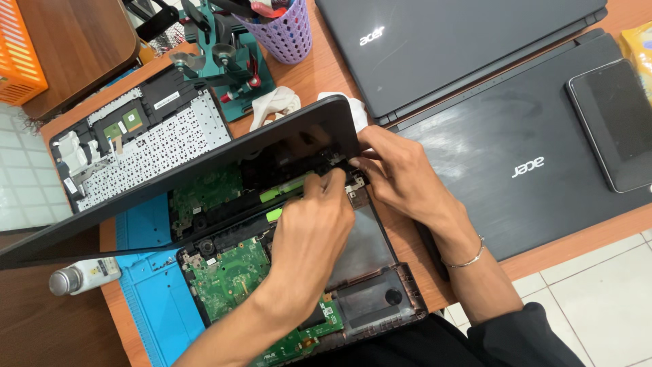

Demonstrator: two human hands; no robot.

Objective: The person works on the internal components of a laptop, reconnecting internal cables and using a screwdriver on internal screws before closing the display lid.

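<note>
The left hand (309, 228) pinches its fingertips at the hinge (339, 170) of an opened laptop base (367, 251), its grip closed on a small part too tiny to make out. The right hand (401, 177) presses at the same hinge from three o'clock, fingers curled against the raised black lid (204, 177); whether it clasps anything I cannot tell. A green circuit board (231, 272) lies at seven o'clock. Farther out on the wooden surface (326, 68): a detached keyboard panel (156, 136) at ten o'clock, two closed laptops (475, 47) at two o'clock, a blue mat (153, 299) at eight o'clock.
</note>
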